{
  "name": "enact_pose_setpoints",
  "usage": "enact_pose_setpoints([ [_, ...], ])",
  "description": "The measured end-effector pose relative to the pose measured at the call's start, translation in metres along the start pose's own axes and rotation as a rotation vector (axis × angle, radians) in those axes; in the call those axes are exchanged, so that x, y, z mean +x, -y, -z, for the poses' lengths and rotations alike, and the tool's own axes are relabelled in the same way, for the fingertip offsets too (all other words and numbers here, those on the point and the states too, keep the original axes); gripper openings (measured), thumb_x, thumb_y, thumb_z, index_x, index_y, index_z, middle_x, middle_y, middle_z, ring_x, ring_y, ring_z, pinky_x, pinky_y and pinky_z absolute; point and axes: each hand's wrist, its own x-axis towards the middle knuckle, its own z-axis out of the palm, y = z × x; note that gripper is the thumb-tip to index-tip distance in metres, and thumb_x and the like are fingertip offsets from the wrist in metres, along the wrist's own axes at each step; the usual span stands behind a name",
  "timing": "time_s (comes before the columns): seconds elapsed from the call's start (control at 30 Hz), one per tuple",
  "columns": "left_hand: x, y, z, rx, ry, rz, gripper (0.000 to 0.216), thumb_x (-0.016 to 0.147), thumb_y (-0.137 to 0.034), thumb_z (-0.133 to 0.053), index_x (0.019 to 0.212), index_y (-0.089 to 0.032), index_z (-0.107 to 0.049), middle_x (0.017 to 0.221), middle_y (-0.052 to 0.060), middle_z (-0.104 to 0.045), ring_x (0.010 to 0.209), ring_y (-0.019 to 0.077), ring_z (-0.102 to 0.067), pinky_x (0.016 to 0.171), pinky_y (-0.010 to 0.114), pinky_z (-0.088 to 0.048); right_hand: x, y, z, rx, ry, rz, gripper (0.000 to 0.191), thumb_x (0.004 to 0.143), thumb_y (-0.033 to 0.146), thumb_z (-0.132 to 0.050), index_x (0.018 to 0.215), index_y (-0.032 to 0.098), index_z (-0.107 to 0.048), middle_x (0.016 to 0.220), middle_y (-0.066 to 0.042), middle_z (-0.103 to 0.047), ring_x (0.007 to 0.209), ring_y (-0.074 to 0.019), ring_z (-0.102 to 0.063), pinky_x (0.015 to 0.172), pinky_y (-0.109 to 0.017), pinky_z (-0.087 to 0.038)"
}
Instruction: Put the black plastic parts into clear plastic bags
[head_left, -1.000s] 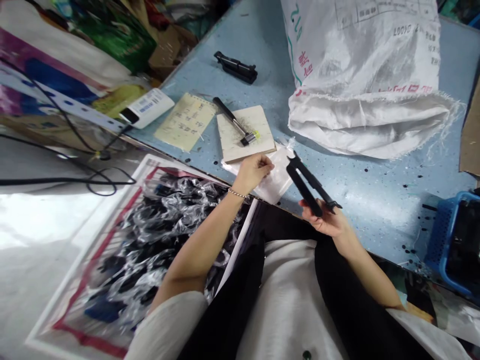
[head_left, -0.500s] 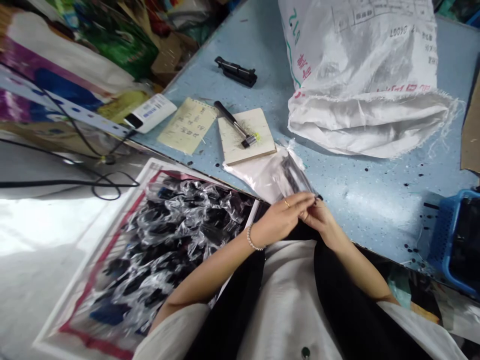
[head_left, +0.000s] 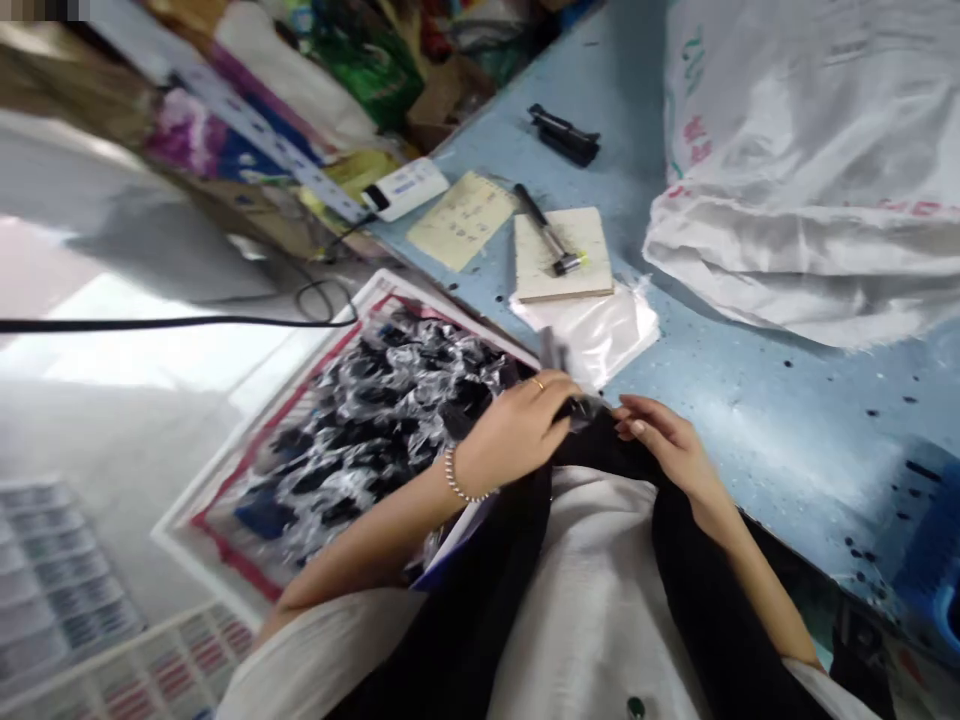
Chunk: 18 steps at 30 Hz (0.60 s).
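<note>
My left hand is closed around a black plastic part in a clear bag, held just off the near edge of the blue table. My right hand is beside it with fingers spread, its fingertips just right of the bag's end and gripping nothing. Below and left of my left hand, a big open sack on the floor holds several bagged black parts. A stack of empty clear bags lies on the table just beyond my hands.
A wooden block with a small black-handled tool sits behind the bags. Farther back lie a loose black part, a paper note and a white device. A large white woven sack fills the right. A black cable crosses the floor.
The bare black part from my right hand went into a clear bag with both hands. Now my left hand holds it alone, my right hand has let go, and the view has swung left.
</note>
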Motion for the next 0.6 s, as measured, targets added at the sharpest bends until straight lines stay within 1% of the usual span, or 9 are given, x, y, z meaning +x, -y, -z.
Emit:
enact_pose_setpoints([
  [0.07,-0.015,0.035,0.009,0.193,0.090,0.306,0.026,0.094,-0.015,-0.053,0.118,-0.016,-0.063,0.116,0.016,-0.067,0.111,0.0290,-0.068,0.100,0.041,-0.054,0.007,-0.004,0.005,0.000,-0.105,-0.016,0.036,0.090,0.047,-0.070,0.118,0.025,-0.072,0.107,-0.005,-0.076,0.085,-0.0179,-0.071,0.088,-0.039,-0.058],
  [0.13,-0.032,0.079,0.006,0.319,0.213,0.654,0.026,0.095,-0.020,-0.054,0.117,-0.009,-0.064,0.119,0.023,-0.065,0.113,0.0342,-0.066,0.100,0.045,-0.052,0.017,-0.013,0.011,-0.012,-0.230,-0.007,0.035,0.088,0.047,-0.072,0.114,0.023,-0.073,0.102,-0.005,-0.076,0.083,-0.0170,-0.070,0.086,-0.037,-0.058],
  [0.17,-0.043,0.102,0.001,0.324,0.264,0.807,0.028,0.096,-0.024,-0.056,0.116,-0.006,-0.065,0.122,0.026,-0.064,0.117,0.0361,-0.064,0.100,0.046,-0.051,0.022,-0.019,0.015,-0.024,-0.275,-0.002,0.036,0.087,0.047,-0.073,0.112,0.022,-0.074,0.100,-0.006,-0.076,0.082,-0.0169,-0.070,0.086,-0.037,-0.058],
  [0.27,-0.081,0.157,-0.016,0.296,0.265,1.110,0.026,0.096,-0.020,-0.058,0.112,-0.001,-0.066,0.120,0.030,-0.065,0.119,0.0362,-0.062,0.097,0.046,-0.051,0.035,-0.035,0.025,-0.075,-0.331,0.008,0.042,0.083,0.049,-0.076,0.111,0.019,-0.074,0.097,-0.006,-0.076,0.081,-0.0172,-0.071,0.085,-0.037,-0.058],
  [0.33,-0.110,0.181,-0.019,0.281,0.224,1.260,0.025,0.097,-0.019,-0.059,0.114,-0.003,-0.066,0.120,0.025,-0.067,0.116,0.0319,-0.064,0.095,0.046,-0.052,0.040,-0.043,0.032,-0.118,-0.326,0.001,0.044,0.082,0.050,-0.077,0.112,0.019,-0.074,0.098,-0.007,-0.076,0.081,-0.0177,-0.071,0.084,-0.037,-0.059],
  [0.4,-0.140,0.197,-0.013,0.270,0.175,1.389,0.028,0.099,-0.027,-0.061,0.120,-0.008,-0.065,0.123,0.018,-0.067,0.114,0.0273,-0.065,0.096,0.048,-0.054,0.041,-0.047,0.036,-0.153,-0.314,-0.010,0.044,0.082,0.050,-0.077,0.114,0.020,-0.074,0.100,-0.007,-0.076,0.082,-0.0177,-0.071,0.085,-0.037,-0.058],
  [0.5,-0.184,0.215,0.015,0.273,0.076,1.503,0.035,0.098,-0.036,-0.065,0.126,-0.015,-0.063,0.127,0.011,-0.065,0.112,0.0244,-0.065,0.096,0.048,-0.056,0.041,-0.048,0.038,-0.196,-0.303,-0.031,0.044,0.083,0.051,-0.076,0.115,0.020,-0.074,0.101,-0.006,-0.076,0.083,-0.0168,-0.070,0.088,-0.037,-0.056],
  [0.57,-0.211,0.225,0.040,0.274,0.009,1.501,0.037,0.097,-0.036,-0.065,0.127,-0.015,-0.062,0.128,0.012,-0.064,0.111,0.0244,-0.065,0.094,0.047,-0.057,0.040,-0.048,0.038,-0.226,-0.307,-0.039,0.046,0.083,0.053,-0.076,0.115,0.020,-0.074,0.101,-0.006,-0.077,0.083,-0.0174,-0.070,0.089,-0.038,-0.056],
  [0.6,-0.223,0.229,0.053,0.262,-0.014,1.466,0.037,0.097,-0.036,-0.065,0.127,-0.014,-0.061,0.127,0.012,-0.064,0.110,0.0240,-0.066,0.094,0.047,-0.057,0.040,-0.047,0.037,-0.242,-0.310,-0.038,0.047,0.083,0.054,-0.076,0.115,0.020,-0.074,0.100,-0.007,-0.077,0.083,-0.0181,-0.070,0.089,-0.039,-0.056],
])
